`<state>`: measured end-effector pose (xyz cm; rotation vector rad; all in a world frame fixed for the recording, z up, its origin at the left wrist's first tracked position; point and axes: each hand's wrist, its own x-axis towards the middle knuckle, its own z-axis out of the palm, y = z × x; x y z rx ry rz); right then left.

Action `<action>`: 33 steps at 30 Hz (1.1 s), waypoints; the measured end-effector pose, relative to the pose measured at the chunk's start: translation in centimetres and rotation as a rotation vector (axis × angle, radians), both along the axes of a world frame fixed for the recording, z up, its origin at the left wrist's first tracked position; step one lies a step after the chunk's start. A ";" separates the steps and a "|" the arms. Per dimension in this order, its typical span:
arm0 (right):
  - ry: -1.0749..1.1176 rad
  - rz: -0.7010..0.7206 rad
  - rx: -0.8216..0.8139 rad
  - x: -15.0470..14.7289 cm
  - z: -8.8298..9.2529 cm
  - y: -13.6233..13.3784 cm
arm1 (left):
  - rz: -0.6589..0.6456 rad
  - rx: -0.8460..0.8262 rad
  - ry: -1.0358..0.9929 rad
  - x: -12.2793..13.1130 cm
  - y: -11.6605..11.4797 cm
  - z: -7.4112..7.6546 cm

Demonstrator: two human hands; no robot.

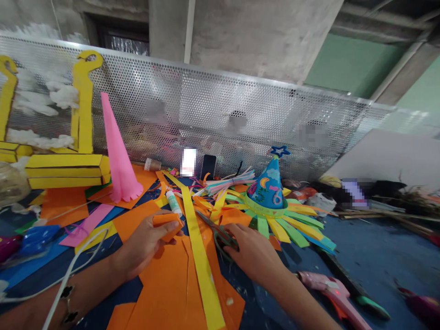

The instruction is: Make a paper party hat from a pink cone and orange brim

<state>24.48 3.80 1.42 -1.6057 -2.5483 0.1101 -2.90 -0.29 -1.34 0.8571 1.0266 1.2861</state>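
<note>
My left hand (154, 238) pinches a small folded piece of orange paper (167, 224) between thumb and fingers, above the table. Beside it, my right hand (245, 247) has its fingers on the dark handles of a pair of scissors (220, 233), whose blades point away to the upper left. A long yellow paper strip (195, 238) runs between the two hands over large orange sheets (168, 284). Just past my left hand lies a glue stick (173, 201). A blue cone hat (266, 188) with a star tip and a fringe of paper strips stands beyond my right hand.
A pink paper cone (118, 156) stands at left, near a yellow cardboard structure (68, 169). A white cable (74, 261) crosses over my left forearm. At lower right lie a pink glue gun (333, 288) and a dark cutter (343, 275). A perforated metal panel (206, 101) borders the back.
</note>
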 end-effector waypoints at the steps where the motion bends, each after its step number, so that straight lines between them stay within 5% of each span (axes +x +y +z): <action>1: -0.004 -0.008 0.009 0.1 0.1 0.1 | 0.004 0.002 -0.026 0.0 0.1 0.0; 5: 0.082 -0.049 0.041 0.5 0.0 0.6 | 0.027 0.042 -0.108 -0.1 0.2 -0.3; 8: 0.381 -0.042 -0.026 0.8 -0.3 1.2 | 0.047 0.074 -0.150 -0.2 0.1 -0.3; 14: 1.211 0.028 -0.525 0.1 -0.3 1.1 | 0.100 0.050 -0.212 -0.4 0.0 -0.1; 18: 1.471 -0.044 -0.835 -0.8 -0.3 0.0 | 0.114 0.033 -0.232 -0.5 0.1 -0.1; 22: 1.426 -0.003 -0.845 -1.8 -0.9 -0.9 | 0.106 0.029 -0.247 -0.4 0.1 -0.1; 28: 1.045 0.176 -0.629 -2.9 -0.7 -2.5 | 0.081 0.067 -0.238 0.1 -0.3 0.6; 33: 0.748 0.099 -0.613 -3.0 0.7 -4.1 | 0.064 0.068 -0.223 0.2 -0.5 0.7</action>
